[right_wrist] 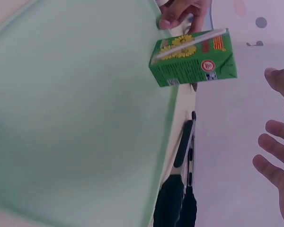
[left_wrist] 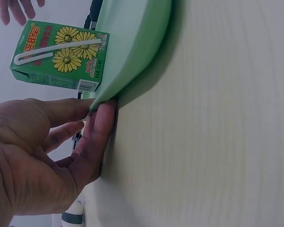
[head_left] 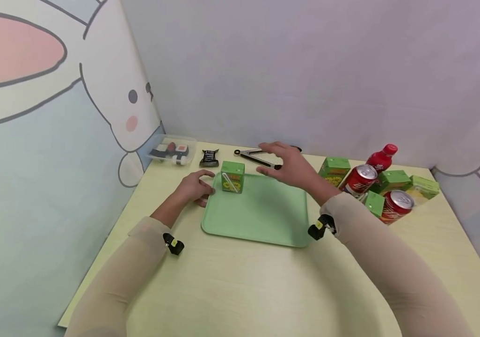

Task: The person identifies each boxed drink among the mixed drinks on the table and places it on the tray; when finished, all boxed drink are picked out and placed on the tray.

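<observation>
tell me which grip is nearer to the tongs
Right: the right grip hovers close to the tongs without touching them; the left grip pinches the left edge of the tray, farther away.

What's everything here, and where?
Table: one, yellowish, below
Tray: one, pale green, on table
Drink carton: one, green, on tray
Other cartons: four, greenish, right
Drink cans: two, red, right
Bottle: one, red, right
Tongs: one, black-silver, behind tray
Wrapped packet: one, black, back left
Container with small items: one, clear, leftmost
Walls: three, pale, around
Left hand: one, pinching tray rim
Right hand: one, raised, partly hiding tongs
Sleeves: two, beige, foreground
Wrist cameras: two, black, on sleeves
</observation>
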The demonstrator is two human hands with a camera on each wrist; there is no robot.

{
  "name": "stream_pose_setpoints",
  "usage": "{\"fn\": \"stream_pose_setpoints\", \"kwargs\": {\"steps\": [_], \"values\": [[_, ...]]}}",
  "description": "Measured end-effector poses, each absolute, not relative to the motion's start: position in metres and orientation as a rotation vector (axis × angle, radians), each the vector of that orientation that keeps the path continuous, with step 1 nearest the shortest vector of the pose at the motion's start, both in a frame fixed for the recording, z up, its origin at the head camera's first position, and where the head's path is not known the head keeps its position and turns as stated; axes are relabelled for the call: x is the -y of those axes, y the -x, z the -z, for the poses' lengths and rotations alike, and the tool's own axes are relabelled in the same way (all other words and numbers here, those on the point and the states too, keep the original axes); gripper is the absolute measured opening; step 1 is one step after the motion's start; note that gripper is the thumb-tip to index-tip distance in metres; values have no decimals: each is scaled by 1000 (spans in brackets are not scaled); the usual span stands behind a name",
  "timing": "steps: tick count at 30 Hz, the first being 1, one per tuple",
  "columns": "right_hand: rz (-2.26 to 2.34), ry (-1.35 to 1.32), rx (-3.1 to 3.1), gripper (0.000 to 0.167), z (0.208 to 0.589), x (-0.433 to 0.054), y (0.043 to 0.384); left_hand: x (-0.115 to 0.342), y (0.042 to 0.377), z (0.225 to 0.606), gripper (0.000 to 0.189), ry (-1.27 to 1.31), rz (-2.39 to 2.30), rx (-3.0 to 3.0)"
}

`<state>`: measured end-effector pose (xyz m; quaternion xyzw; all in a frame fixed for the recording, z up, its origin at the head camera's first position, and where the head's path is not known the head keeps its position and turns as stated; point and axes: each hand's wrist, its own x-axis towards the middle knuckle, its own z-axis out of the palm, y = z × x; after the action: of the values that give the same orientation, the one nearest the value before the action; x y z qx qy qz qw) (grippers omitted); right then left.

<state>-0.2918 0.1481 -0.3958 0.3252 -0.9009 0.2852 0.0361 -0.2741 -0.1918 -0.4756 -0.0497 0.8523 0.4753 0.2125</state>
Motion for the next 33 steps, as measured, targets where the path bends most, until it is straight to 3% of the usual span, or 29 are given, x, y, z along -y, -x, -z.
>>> {"fn": "stream_pose_setpoints", "kwargs": {"steps": [17,33], "values": [[-662,-810,2803,71,362,-258,288,193,275,474,64,126,-1326,-2368],[-635,-630,2984,70,380,-316,297,192,275,476,62,138,-1314,-2366]]}}
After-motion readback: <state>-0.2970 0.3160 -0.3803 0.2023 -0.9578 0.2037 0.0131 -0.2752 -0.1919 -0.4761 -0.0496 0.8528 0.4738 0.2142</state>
